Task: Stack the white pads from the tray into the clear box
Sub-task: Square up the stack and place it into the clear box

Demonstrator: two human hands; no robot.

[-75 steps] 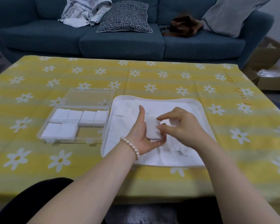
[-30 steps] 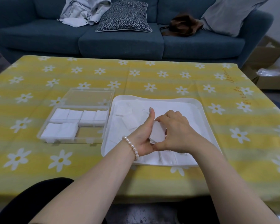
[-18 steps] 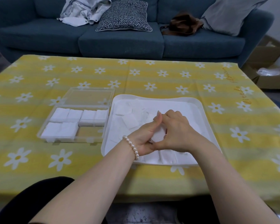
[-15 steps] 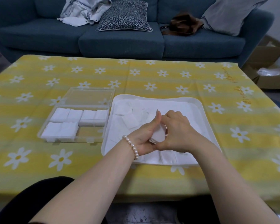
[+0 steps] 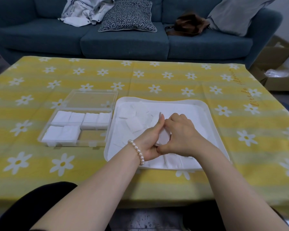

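Observation:
A white tray [image 5: 213, 114] sits at the table's middle with several loose white pads [image 5: 133, 120] in it. Over the tray, my left hand [image 5: 151, 139] and my right hand [image 5: 182, 135] meet around a small stack of white pads [image 5: 163, 137]. Both grip the stack, which is mostly hidden between them. The left thumb points up along its far side. To the left lies the clear box [image 5: 92, 99] with its lid folded back. Several of its compartments hold pad stacks, and the near right compartment [image 5: 92, 135] shows only the yellow cloth.
A yellow daisy tablecloth [image 5: 157, 77] covers the table. Behind it stands a blue sofa [image 5: 123, 40] with cushions, clothes and a brown bag. Cardboard boxes [image 5: 277, 64] stand on the floor at the far right. My dark-clothed knee [image 5: 32, 205] is at the near left.
My right hand has closed over the pad stack that my left hand held, and both hands now press together round it, slightly lower over the tray.

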